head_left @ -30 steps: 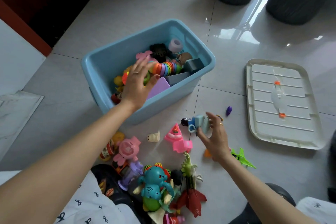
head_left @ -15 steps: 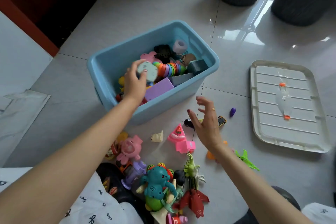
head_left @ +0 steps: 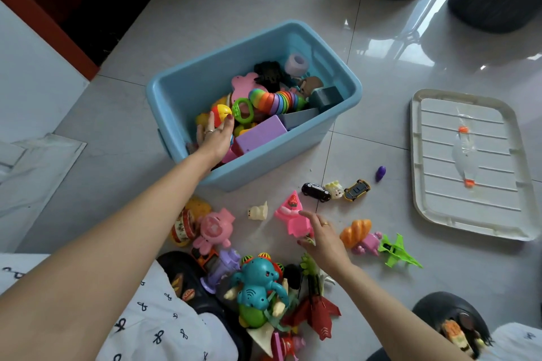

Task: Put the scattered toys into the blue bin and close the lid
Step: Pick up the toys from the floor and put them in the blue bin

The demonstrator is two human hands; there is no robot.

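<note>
While your left hand [head_left: 215, 138] reaches into the bin [head_left: 187, 88] in the middle of the frame, its fingers lie loose on the toys there, touching a red and yellow ball [head_left: 221, 114]. It does not hold anything that you can see. The bin is open and partly full, with a rainbow toy [head_left: 278, 101], a purple block [head_left: 261, 133] and a green ring [head_left: 242, 110] inside.

Your right hand [head_left: 322, 239] is low in the middle of the frame, over the floor. Its fingers are a bit curled and touch a pink toy [head_left: 294, 221]. You cannot tell if it has a real grip on it.

The lid [head_left: 466, 164] lies flat on the floor at the right side, well apart from the bin.

Many toys lie on the floor below the bin. A black car [head_left: 316, 192] and a yellow car [head_left: 357, 190] sit just under the bin, with a small purple bit [head_left: 380, 173] near them. A green plane [head_left: 396, 250] is right of your right hand. A blue elephant [head_left: 259, 287] and a red plane [head_left: 318, 312] are at the bottom. A pink pig [head_left: 215, 230] is near your left arm.
</note>
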